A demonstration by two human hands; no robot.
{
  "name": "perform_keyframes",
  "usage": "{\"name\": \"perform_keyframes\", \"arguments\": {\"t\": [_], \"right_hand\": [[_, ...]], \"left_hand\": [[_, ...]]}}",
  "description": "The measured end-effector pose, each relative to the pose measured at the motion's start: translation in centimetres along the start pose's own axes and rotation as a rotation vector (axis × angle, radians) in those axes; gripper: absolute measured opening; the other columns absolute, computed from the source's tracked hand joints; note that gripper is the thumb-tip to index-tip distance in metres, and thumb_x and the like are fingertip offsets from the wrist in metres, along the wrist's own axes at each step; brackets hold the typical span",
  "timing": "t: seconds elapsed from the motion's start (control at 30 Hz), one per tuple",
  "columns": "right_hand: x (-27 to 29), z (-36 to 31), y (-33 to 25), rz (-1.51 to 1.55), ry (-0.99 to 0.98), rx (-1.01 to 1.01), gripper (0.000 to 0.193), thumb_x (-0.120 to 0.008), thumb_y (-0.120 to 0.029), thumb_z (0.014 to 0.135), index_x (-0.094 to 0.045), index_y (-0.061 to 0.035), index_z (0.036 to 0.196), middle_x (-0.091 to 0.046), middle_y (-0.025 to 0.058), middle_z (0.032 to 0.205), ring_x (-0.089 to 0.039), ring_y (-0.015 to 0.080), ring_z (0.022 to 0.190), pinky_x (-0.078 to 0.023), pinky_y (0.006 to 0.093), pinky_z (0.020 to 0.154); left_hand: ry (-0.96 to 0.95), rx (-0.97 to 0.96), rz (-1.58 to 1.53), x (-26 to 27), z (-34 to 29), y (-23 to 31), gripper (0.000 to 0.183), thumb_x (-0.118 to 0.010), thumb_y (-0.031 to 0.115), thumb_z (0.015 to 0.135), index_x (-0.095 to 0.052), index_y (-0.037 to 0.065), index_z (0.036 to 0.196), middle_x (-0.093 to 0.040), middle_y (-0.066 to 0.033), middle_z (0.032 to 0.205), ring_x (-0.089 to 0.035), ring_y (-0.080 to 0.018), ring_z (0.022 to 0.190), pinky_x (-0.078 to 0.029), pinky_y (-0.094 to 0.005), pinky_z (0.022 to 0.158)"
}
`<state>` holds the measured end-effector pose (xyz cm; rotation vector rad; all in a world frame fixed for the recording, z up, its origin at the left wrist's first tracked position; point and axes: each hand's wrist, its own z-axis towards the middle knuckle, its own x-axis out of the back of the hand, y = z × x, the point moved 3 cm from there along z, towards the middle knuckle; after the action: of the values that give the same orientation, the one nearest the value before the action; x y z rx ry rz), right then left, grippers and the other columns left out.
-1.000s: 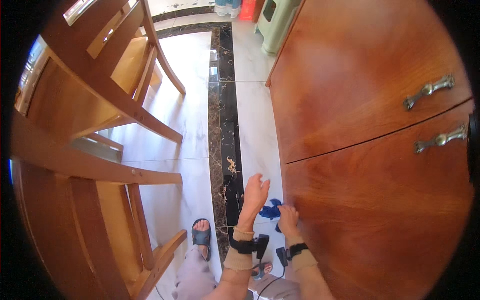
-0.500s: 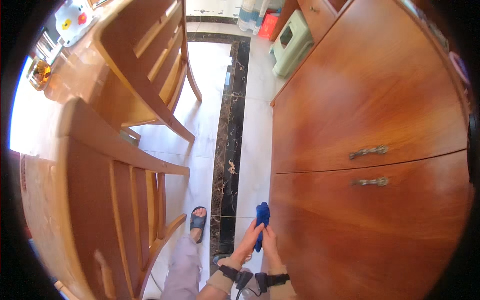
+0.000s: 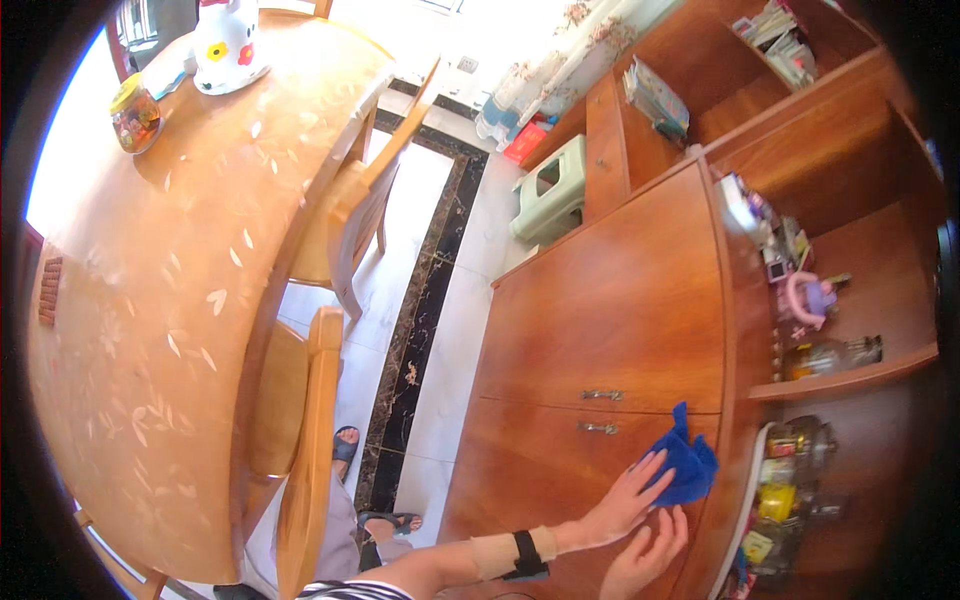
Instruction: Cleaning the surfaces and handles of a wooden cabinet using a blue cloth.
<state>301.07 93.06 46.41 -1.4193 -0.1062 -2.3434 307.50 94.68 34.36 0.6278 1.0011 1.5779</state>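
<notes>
My left hand [image 3: 632, 500] reaches in from below, its fingers holding the left side of a crumpled blue cloth [image 3: 685, 468]. Just below it, my right hand [image 3: 648, 558] is close to the cloth's lower edge with its fingers apart and slightly curved. Behind the cloth is the brown wooden cabinet door [image 3: 560, 470], near its upper right part; whether the cloth touches the door I cannot tell. Two metal handles [image 3: 600, 412] sit left of the cloth. A dark strap goes round my left wrist.
Right of the doors, open shelves [image 3: 890, 290] hold glass jars [image 3: 790, 500] and small trinkets. On the left stands a table [image 3: 150, 330] with a yellow-lidded jar [image 3: 135, 115]; wooden chairs [image 3: 320, 430] flank the aisle. A pale green stool [image 3: 550, 190] is farther along.
My view has turned toward the shelves and table. Both hands have moved right and up beside the cabinet door. The bunched cloth has opened out, and my right hand has come away from it.
</notes>
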Motion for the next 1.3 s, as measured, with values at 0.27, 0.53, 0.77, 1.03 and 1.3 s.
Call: {"name": "perform_keyframes", "arguments": {"t": [0.27,0.53,0.77,1.03,1.3], "right_hand": [[4.6,7.2,-2.0,-0.065,-0.191,0.076,0.022,-0.055,-0.003,0.09,-0.063,0.0011,0.11,-0.057,0.0185,0.119,-0.056,0.0352,0.111,-0.043,0.0427,0.096],[5.2,11.4,-5.1,-0.003,-0.269,0.137,0.015,-0.057,0.005,0.085,-0.065,0.0016,0.098,-0.062,0.0171,0.103,-0.06,0.0347,0.098,-0.048,0.0413,0.085],[3.2,16.4,-3.4,0.046,-0.339,0.156,0.023,-0.059,0.006,0.08,-0.067,-0.0023,0.101,-0.063,0.0137,0.106,-0.059,0.0341,0.097,-0.048,0.0419,0.085],[1.0,22.4,0.0,0.112,-0.425,0.198,0.02,-0.059,0.001,0.084,-0.065,-0.0026,0.103,-0.063,0.0142,0.105,-0.059,0.0347,0.095,-0.048,0.0431,0.084],[-4.4,31.0,-1.8,0.099,-0.517,0.137,0.018,-0.058,-0.002,0.087,-0.065,-0.002,0.104,-0.063,0.0138,0.105,-0.058,0.0353,0.097,-0.047,0.0428,0.083]], "left_hand": [[-0.152,0.043,-0.011,-2.7,-3.6,1.3,0.058,-0.057,0.001,0.082,-0.042,-0.005,0.138,-0.031,-0.0285,0.149,-0.022,-0.0463,0.143,-0.027,-0.0514,0.114],[0.027,0.073,0.105,2.2,13.8,0.4,0.062,-0.051,-0.009,0.079,-0.036,-0.009,0.139,-0.03,-0.031,0.147,-0.026,-0.047,0.14,-0.026,-0.0497,0.115],[0.087,0.072,0.053,4.0,17.6,-0.7,0.064,-0.052,-0.009,0.077,-0.037,-0.009,0.14,-0.032,-0.0317,0.146,-0.029,-0.0484,0.137,-0.028,-0.0483,0.114],[0.016,0.074,0.036,3.0,18.2,-2.1,0.069,-0.055,-0.01,0.081,-0.032,-0.002,0.145,-0.023,-0.0266,0.153,-0.025,-0.0455,0.141,-0.028,-0.0425,0.114],[0.145,0.081,0.026,10.2,36.1,-10.0,0.073,-0.045,-0.014,0.078,-0.027,-0.003,0.147,-0.02,-0.0298,0.153,-0.022,-0.0466,0.142,-0.024,-0.0446,0.118]]}}
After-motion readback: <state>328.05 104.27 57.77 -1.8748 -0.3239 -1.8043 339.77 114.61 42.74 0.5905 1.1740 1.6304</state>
